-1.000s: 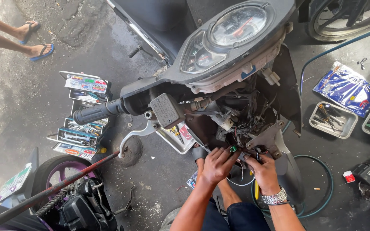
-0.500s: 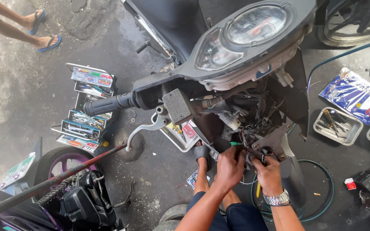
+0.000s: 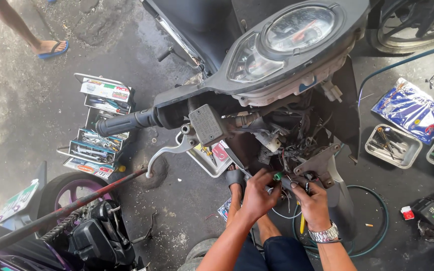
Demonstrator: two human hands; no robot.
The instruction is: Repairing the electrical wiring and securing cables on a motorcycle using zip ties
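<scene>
Hands under scooter point(image 3: 297, 75), left hand point(image 3: 258, 196) pinching green connector point(image 3: 278, 176), right hand point(image 3: 313, 199) gripping half-hidden wiring point(image 3: 292, 150).

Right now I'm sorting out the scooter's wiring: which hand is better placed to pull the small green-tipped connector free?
Probably the left hand: its fingertips already pinch at the green-tipped connector. The right hand, wearing a wristwatch, is busy in the wire bundle beside it, likely steadying.

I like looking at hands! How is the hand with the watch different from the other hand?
The right hand wears a silver wristwatch; the left hand has a bare wrist. The left hand pinches a small green part; the right hand grips dark wiring. Both work under the scooter's dashboard.
</scene>
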